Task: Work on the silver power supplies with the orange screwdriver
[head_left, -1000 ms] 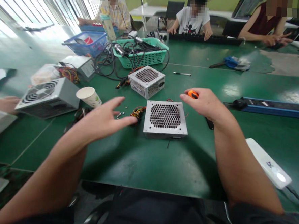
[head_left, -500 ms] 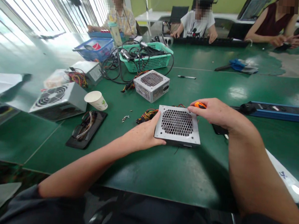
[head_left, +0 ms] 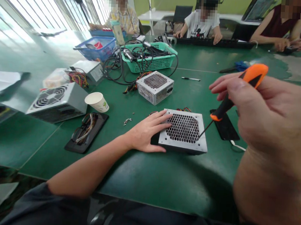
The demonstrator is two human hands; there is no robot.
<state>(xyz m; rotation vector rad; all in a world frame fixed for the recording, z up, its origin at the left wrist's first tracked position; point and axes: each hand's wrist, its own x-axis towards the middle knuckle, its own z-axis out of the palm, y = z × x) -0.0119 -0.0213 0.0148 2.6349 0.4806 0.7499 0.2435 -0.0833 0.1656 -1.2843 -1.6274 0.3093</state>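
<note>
In front of me a grey power supply unit point(head_left: 184, 128) lies with its honeycomb grille facing up. My left hand point(head_left: 149, 131) rests on its left side, fingers spread over the edge of the grille and thumb along the front. An orange and black screwdriver point(head_left: 223, 106) is held in my right hand point(head_left: 265, 112), which is closed round the handle. Its thin shaft slants down to the right part of the unit's top; whether the tip touches is hard to tell. Several small screws point(head_left: 127, 120) lie on the table to the left.
Another power supply point(head_left: 155, 87) stands behind, near a green basket point(head_left: 153, 61) of cables. On the left are a paper cup point(head_left: 97, 101), a larger power supply point(head_left: 56, 101) and glasses on a black case point(head_left: 86, 132). A phone point(head_left: 226, 125) lies right. Several people sit opposite.
My right hand has risen toward the camera from the unit's far right corner, and the screwdriver now shows whole. My left hand's fingers have moved onto the top of the unit.
</note>
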